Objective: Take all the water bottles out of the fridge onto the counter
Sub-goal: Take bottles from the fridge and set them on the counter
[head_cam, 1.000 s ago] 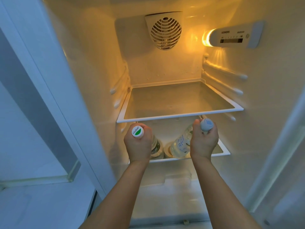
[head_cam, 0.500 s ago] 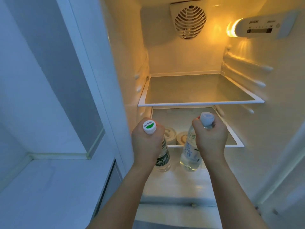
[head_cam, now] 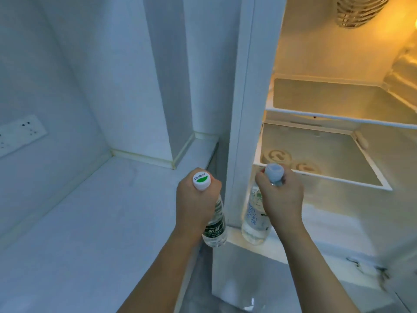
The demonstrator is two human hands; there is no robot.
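1. Two upright bottles hang just outside the fridge (head_cam: 255,91); the counter (head_cam: 90,222) lies to their left, nearer the left hand.
2. The left hand (head_cam: 196,204) is curled round the neck of the green-label bottle (head_cam: 214,229).
3. The right hand (head_cam: 279,199) grips the neck of the blue-print bottle (head_cam: 255,220) over the fridge's front edge.
4. Two ring marks remain on the lower shelf (head_cam: 327,154).

- Wall socket panel (head_cam: 19,134): white, mounted on the wall, far left of the fan grille.
- Fan grille (head_cam: 358,10): round, top right, partly cut off.
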